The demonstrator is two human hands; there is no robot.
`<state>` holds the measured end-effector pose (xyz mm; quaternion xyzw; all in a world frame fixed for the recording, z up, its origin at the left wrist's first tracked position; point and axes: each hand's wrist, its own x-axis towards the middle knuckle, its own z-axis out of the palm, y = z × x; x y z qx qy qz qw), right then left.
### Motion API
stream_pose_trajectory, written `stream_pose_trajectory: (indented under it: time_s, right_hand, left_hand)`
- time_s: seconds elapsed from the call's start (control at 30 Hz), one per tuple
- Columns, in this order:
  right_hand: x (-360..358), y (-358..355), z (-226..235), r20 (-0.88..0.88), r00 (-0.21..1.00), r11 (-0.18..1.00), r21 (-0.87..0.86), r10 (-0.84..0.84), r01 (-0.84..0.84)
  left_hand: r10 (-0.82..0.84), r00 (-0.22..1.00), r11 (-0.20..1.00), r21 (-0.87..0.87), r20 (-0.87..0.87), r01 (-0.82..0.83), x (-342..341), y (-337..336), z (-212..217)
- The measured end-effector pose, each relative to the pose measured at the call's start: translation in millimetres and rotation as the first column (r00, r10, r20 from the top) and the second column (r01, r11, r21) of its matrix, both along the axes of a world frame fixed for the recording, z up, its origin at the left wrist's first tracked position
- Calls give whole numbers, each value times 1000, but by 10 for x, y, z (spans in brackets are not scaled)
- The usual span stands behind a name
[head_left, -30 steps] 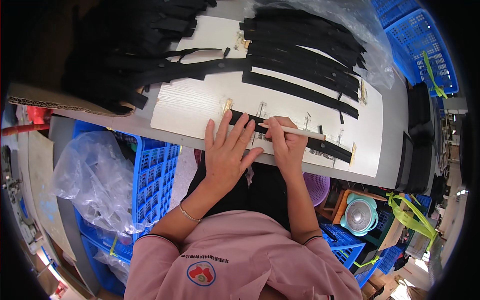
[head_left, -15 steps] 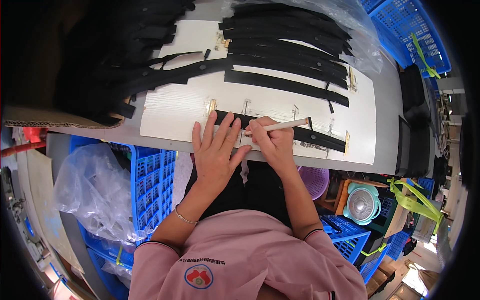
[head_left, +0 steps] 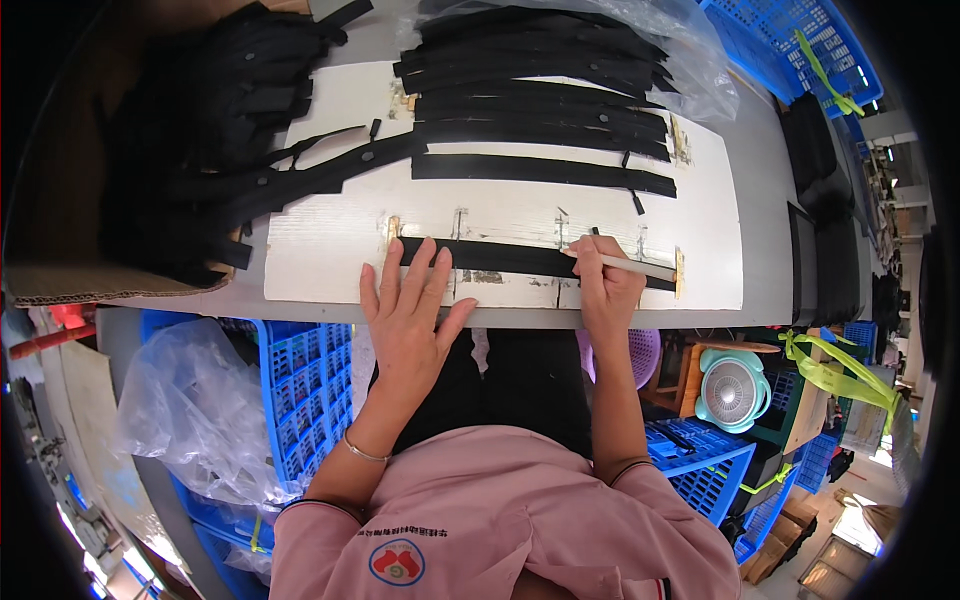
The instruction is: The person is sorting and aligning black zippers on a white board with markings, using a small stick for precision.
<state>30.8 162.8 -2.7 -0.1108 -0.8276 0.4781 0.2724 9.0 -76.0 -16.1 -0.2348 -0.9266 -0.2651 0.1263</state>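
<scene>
The left hand point(head_left: 408, 312) lies flat with spread fingers, its fingertips on the left part of a black fabric strip point(head_left: 510, 257) on a white board point(head_left: 330, 245). The right hand point(head_left: 607, 292) grips a white pencil point(head_left: 637, 265), its tip at the strip near a dark mark on the board. Beyond lie stacked black strips point(head_left: 530, 45); a cardboard box point(head_left: 115, 283) stands left. Below the table's right side sits a turquoise fan point(head_left: 733, 391).

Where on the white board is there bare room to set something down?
Bare: the white board right of the black strips, and its lower left, between dark pile and left hand. Crowded: its upper middle, under those strips.
</scene>
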Motion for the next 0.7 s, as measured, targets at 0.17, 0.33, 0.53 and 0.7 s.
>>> stream_pose_trajectory:
  time_s: [0.17,0.33,0.53,0.7]
  right_hand:
    - [-47,-10,1,-28,999,995,92,24,-21]
    - [-43,4,-18,2,1000,986,164,5,-5]
    - [-53,-15,-20,-11,1000,986,168,21,-19]
    - [-50,5,6,4,1000,983,180,18,-19]
  left_hand:
    - [-2,1000,1000,-9,23,2,6,-7,31]
    - [-26,999,999,45,25,24,15,213,214]
    - [-288,956,883,402,58,242,-146,800,128]
    - [-211,977,900,389,-1,195,-199,949,58]
